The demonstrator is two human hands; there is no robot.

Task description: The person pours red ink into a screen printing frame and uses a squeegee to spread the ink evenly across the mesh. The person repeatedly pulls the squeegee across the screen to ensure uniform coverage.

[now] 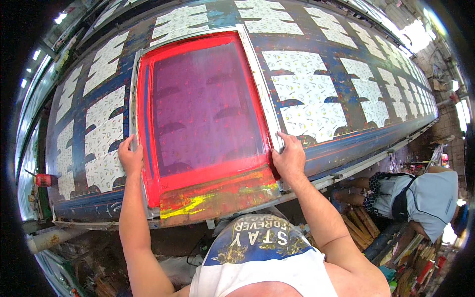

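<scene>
A large screen-printing frame (204, 109) with pale metal sides, purple mesh and a red border lies on the long table over printed fabric pieces. My left hand (131, 154) grips the frame's left side near its lower part, fingers curled on the edge. My right hand (288, 156) grips the right side at about the same height. A paint-stained band (213, 198) with yellow smears runs along the frame's near end. White patterned fabric pieces (302, 101) lie in rows around the frame, and more show faintly through the mesh.
The long dark table (336, 148) curves across the view, with a metal rail along its near edge. A red container (43, 179) is at the far left. A co-worker in a pale shirt (429, 203) bends beside the table at the right. Wood scraps (363, 227) lie below.
</scene>
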